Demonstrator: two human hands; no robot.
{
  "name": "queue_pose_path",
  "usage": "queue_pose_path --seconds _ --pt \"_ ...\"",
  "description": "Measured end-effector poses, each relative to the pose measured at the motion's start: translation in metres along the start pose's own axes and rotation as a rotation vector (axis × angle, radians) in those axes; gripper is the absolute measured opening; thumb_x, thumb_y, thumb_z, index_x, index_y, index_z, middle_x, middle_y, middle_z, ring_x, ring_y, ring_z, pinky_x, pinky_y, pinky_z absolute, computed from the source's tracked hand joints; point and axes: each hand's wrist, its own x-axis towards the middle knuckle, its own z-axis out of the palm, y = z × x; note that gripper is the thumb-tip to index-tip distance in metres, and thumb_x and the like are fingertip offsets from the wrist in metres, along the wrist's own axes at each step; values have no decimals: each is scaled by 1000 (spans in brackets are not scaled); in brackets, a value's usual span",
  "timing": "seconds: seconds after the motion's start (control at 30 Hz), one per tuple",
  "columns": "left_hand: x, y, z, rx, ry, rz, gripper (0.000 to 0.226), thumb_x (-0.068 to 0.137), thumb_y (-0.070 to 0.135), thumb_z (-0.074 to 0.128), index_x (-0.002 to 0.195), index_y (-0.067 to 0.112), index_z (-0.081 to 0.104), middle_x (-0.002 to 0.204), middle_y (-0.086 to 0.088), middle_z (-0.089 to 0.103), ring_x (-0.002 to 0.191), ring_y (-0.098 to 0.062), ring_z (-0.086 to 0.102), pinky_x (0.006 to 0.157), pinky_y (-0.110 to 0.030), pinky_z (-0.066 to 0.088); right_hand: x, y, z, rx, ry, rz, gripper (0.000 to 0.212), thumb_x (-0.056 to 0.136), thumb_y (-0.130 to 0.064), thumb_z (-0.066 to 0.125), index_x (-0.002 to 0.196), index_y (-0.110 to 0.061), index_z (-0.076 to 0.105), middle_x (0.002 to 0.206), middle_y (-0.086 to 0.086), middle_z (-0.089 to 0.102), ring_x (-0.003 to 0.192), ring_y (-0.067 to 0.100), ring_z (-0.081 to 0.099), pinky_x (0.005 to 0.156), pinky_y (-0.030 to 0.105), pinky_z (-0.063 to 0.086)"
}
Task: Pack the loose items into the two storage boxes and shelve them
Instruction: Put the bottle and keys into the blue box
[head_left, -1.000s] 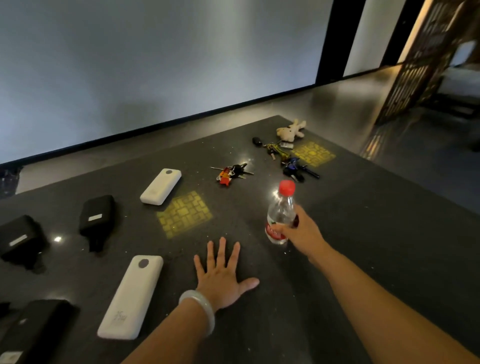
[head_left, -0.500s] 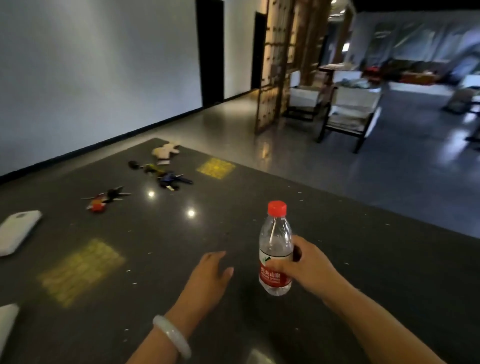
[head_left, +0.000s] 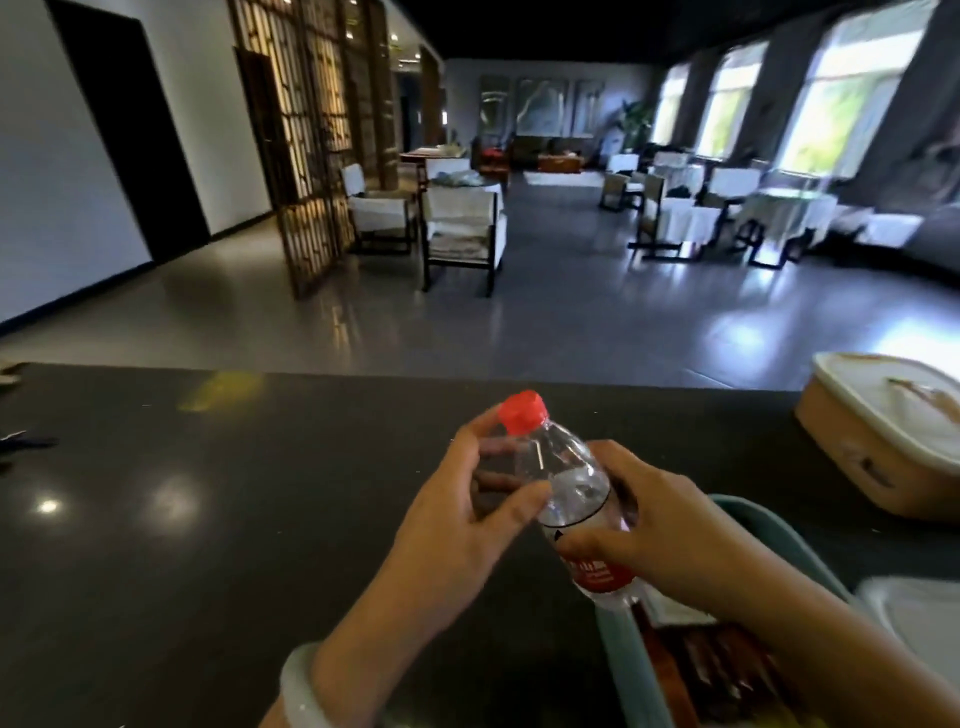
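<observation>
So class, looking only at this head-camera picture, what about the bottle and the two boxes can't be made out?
- Bottle label: blurred and partly covered by the right hand.
- Teal box contents: dark, blurred, cut off by the bottom edge.
- Tan box: its lid hides the inside; the right edge crops it.
- Left hand: fingertips seen only blurred through the bottle.

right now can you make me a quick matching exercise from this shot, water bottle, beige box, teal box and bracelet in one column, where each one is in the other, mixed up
Things:
1. water bottle
2. beige box
3. teal box
4. bracelet

Places:
a. open, at the table's near right, under the right forearm
b. on the left wrist
c. held tilted between the left hand and the right hand
d. lidded, at the table's far right edge

Pairs: 1-c, 2-d, 3-a, 4-b
</observation>
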Motion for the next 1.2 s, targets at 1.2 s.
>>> queue_pose_path --seconds 1.2 --pt "-64 5 183 438 -592 -241 35 92 28 62 124 43 58 116 24 59 103 11 53 79 -7 42 -121 183 -27 -79 -679 -6 52 75 -37 77 118 -43 49 108 -21 57 96 -4 55 83 17 47"
